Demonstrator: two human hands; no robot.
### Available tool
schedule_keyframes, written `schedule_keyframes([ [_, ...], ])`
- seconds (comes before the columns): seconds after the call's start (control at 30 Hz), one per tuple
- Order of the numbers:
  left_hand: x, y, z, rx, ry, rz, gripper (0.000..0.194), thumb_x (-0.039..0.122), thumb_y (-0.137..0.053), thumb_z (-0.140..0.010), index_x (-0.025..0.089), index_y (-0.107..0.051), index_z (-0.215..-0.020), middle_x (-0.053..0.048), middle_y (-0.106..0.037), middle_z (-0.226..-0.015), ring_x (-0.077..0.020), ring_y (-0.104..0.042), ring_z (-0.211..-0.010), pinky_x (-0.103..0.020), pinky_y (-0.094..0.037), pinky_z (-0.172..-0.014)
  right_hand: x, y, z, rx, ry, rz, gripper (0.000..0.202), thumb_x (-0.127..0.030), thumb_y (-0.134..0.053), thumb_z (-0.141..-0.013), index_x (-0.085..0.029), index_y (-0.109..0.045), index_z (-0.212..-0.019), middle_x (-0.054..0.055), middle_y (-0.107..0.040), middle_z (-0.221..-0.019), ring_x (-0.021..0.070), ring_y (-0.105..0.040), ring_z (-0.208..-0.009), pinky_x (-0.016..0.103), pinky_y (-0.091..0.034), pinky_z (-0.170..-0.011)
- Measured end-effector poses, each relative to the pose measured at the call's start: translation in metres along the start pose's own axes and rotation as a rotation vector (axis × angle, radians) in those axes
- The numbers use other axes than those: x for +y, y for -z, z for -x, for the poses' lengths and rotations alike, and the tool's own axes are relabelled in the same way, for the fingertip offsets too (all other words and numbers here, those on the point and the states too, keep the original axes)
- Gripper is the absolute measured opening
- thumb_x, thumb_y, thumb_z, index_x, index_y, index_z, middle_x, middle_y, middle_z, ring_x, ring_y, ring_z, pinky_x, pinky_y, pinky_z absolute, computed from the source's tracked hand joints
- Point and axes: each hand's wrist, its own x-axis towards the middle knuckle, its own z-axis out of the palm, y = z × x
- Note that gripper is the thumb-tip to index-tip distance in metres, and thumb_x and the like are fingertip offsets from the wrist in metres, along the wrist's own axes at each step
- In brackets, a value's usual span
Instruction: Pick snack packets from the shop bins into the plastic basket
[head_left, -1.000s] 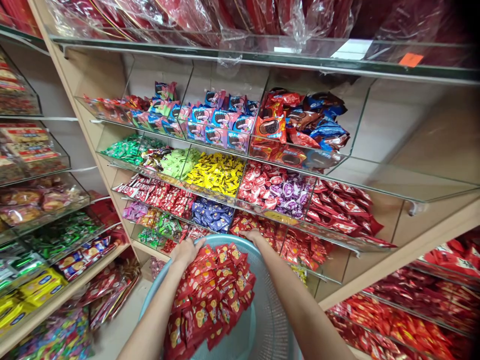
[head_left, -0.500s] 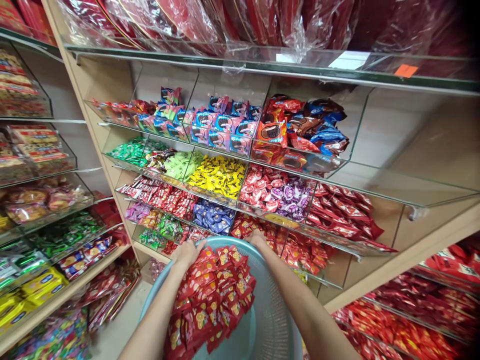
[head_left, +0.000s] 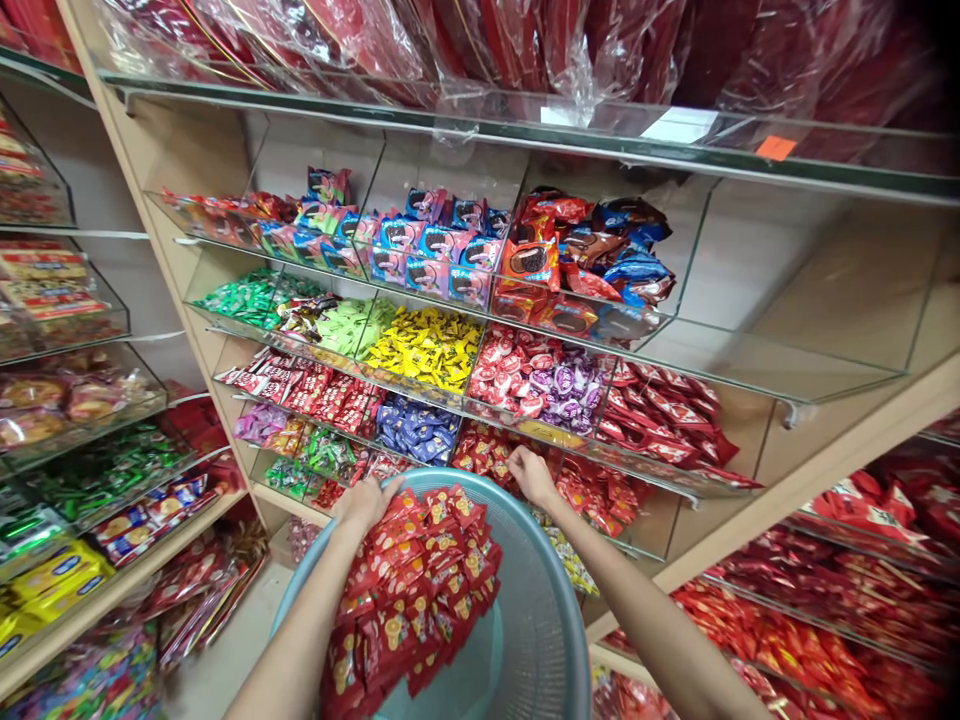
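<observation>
A teal plastic basket (head_left: 551, 580) is at the bottom centre, tilted towards the shelves. Red packets with orange fruit pictures (head_left: 424, 590) are heaped along its left side. My left hand (head_left: 365, 505) is closed on the basket's upper left rim, beside the packets. Just beyond the rim, my right hand (head_left: 532, 474) reaches over a shelf compartment of similar red packets (head_left: 480, 450). Its fingers are bent together at the compartment, and whatever they may hold is too small to make out.
Clear-fronted shelves hold yellow sweets (head_left: 424, 348), blue packets (head_left: 418, 428) and purple sweets (head_left: 571, 393) close above the hands. A wooden shelf edge (head_left: 817, 480) slants down at the right. More stocked shelves stand at the left.
My right hand has come off the basket's rim and risen slightly over the red packets' compartment. My left hand stays on the rim. The shelves have shifted slightly left in view.
</observation>
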Motion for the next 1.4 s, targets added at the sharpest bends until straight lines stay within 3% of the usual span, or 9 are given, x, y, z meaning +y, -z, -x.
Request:
schedule_keyframes([
  [0.17, 0.0, 0.001, 0.0, 0.006, -0.009, -0.009, 0.079, 0.073, -0.013, -0.066, 0.016, -0.058, -0.095, -0.016, -0.06, -0.094, -0.0317, -0.055, -0.087, -0.041, -0.039, -0.072, -0.004, 0.01, 0.013, 0.098, -0.168, -0.504, 0.026, -0.043, -0.052, -0.069, -0.017, -0.049, -0.067, -0.005, -0.045, -0.052, 0.0085, -0.045, -0.048, 0.023, -0.044, -0.053],
  [0.3, 0.002, 0.004, 0.001, -0.012, 0.003, -0.006, 0.078, 0.072, -0.014, -0.067, 0.015, -0.058, -0.094, -0.017, -0.059, -0.095, -0.0312, -0.054, -0.09, -0.041, -0.039, -0.074, -0.019, 0.013, 0.03, 0.108, -0.372, -0.913, 0.025, -0.036, -0.064, -0.061, -0.017, -0.051, -0.07, -0.003, -0.052, -0.06, 0.0086, -0.054, -0.057, 0.025, -0.051, -0.062],
  [0.4, 0.003, 0.005, 0.002, -0.021, -0.003, -0.001, 0.079, 0.073, -0.013, -0.066, 0.015, -0.058, -0.092, -0.017, -0.059, -0.094, -0.031, -0.054, -0.089, -0.04, -0.039, -0.074, -0.034, 0.015, 0.046, -0.008, -0.521, -1.147, 0.026, -0.026, -0.068, -0.059, -0.018, -0.05, -0.076, -0.002, -0.057, -0.063, 0.0105, -0.059, -0.06, 0.023, -0.052, -0.062],
  [0.5, 0.003, 0.004, 0.002, -0.01, 0.011, -0.009, 0.081, 0.075, -0.014, -0.064, 0.014, -0.058, -0.093, -0.017, -0.059, -0.094, -0.0318, -0.054, -0.089, -0.041, -0.039, -0.074, -0.051, 0.017, 0.066, -0.192, -0.559, -1.291, 0.035, -0.021, -0.067, -0.06, -0.019, -0.048, -0.09, -0.001, -0.061, -0.07, 0.0128, -0.062, -0.069, 0.022, -0.051, -0.065],
  [0.67, 0.003, 0.002, 0.002, -0.015, 0.008, -0.014, 0.08, 0.074, -0.013, -0.065, 0.015, -0.058, -0.095, -0.016, -0.059, -0.095, -0.0314, -0.054, -0.09, -0.04, -0.039, -0.074, -0.081, 0.015, 0.101, -0.497, -0.56, -1.263, 0.049, -0.022, -0.065, -0.063, -0.022, -0.044, -0.108, -0.001, -0.061, -0.078, 0.0116, -0.061, -0.074, 0.026, -0.048, -0.075],
  [0.8, 0.003, 0.0, 0.001, 0.0, 0.004, -0.017, 0.08, 0.075, -0.013, -0.065, 0.015, -0.058, -0.094, -0.016, -0.059, -0.095, -0.0309, -0.054, -0.089, -0.04, -0.039, -0.074, -0.095, 0.005, 0.124, -0.654, -0.609, -1.213, 0.046, -0.022, -0.068, -0.059, -0.023, -0.051, -0.101, -0.004, -0.056, -0.075, 0.0072, -0.058, -0.067, 0.028, -0.047, -0.077],
  [1.1, 0.004, 0.002, 0.003, -0.006, 0.019, -0.02, 0.078, 0.073, -0.016, -0.066, 0.015, -0.059, -0.093, -0.017, -0.059, -0.095, -0.0326, -0.053, -0.091, -0.042, -0.039, -0.074, -0.097, -0.033, 0.149, -0.659, -0.688, -1.125, 0.04, -0.024, -0.073, -0.051, -0.017, -0.052, -0.084, -0.004, -0.053, -0.07, 0.0084, -0.055, -0.064, 0.031, -0.049, -0.072],
  [1.23, 0.004, 0.002, 0.003, -0.009, 0.014, -0.014, 0.076, 0.073, -0.019, -0.066, 0.015, -0.059, -0.093, -0.017, -0.059, -0.095, -0.0322, -0.053, -0.09, -0.041, -0.039, -0.074, -0.102, -0.043, 0.153, -0.598, -0.722, -1.09, 0.045, -0.026, -0.075, -0.046, -0.017, -0.048, -0.082, -0.005, -0.051, -0.068, 0.009, -0.057, -0.062, 0.03, -0.049, -0.071],
  [1.4, 0.003, 0.0, 0.001, -0.002, 0.015, -0.023, 0.075, 0.072, -0.019, -0.066, 0.015, -0.059, -0.093, -0.016, -0.059, -0.095, -0.032, -0.053, -0.09, -0.042, -0.039, -0.074, -0.103, -0.05, 0.158, -0.663, -0.695, -1.036, 0.057, -0.034, -0.075, -0.043, -0.017, -0.042, -0.086, -0.007, -0.048, -0.066, 0.0143, -0.061, -0.058, 0.029, -0.05, -0.062],
])
